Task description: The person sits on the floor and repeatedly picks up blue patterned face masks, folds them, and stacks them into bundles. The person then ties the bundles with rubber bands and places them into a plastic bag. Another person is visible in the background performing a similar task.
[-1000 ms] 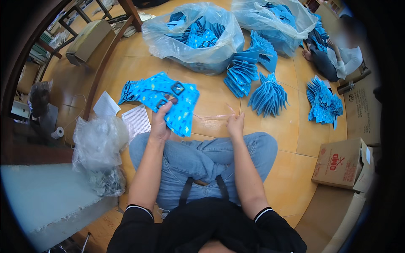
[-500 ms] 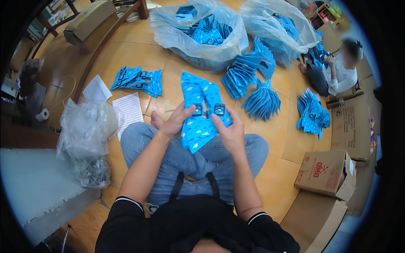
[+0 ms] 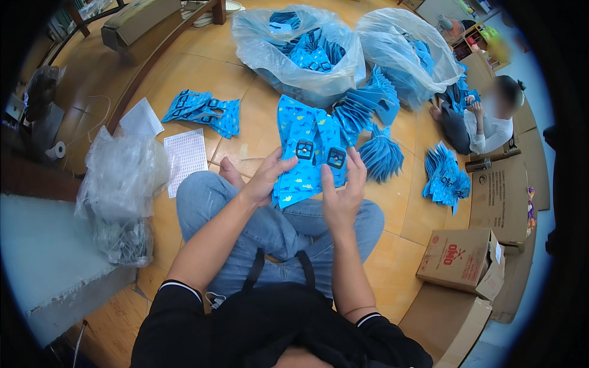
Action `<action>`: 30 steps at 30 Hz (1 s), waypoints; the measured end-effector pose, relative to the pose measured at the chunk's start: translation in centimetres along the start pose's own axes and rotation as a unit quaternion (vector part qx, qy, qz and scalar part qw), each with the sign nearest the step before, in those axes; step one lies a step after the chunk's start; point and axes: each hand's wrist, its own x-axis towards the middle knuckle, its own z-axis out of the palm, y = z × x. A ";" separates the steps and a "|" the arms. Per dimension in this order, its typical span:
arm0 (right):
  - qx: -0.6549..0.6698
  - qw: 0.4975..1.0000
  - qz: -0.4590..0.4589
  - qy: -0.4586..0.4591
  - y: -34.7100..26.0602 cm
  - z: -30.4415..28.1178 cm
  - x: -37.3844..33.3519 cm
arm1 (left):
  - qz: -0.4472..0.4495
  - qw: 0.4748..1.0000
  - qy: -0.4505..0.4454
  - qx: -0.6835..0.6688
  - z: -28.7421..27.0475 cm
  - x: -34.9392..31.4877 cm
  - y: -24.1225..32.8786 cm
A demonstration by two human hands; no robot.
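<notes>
In front of my lap are blue patterned folded cards (image 3: pixel 300 178), fanned in two overlapping strips, each showing a black square frame with a small dark centre. My left hand (image 3: pixel 268 175) grips their left edge, its thumb on the front and its other fingers behind. At the right edge is my right hand (image 3: pixel 345 193), thumb stretched up against the lower front and fingers extended apart beside the edge. Left of these, more patterned cards (image 3: pixel 202 110) with black frames lie on the floor. Fanned stacks of blue cards (image 3: pixel 380 156) lie to the right.
Two clear plastic bags (image 3: pixel 343 92) of blue cards stand ahead. Printed sheets (image 3: pixel 186 158) and crumpled plastic (image 3: pixel 123 178) lie left. Another fanned bundle (image 3: pixel 445 178) is farther right, near cardboard boxes (image 3: pixel 457 260). A person (image 3: pixel 494 126) sits at the far right, handling blue pieces.
The cards have shifted slightly right and up, and their tops are fanned wider. My right hand's fingers have loosened and spread at the edge. My left hand keeps its grip.
</notes>
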 end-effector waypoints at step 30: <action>0.418 0.856 0.262 0.158 1.4 -4.6 1.8 | 0.054 0.997 0.021 -0.050 -0.1 -0.2 0.5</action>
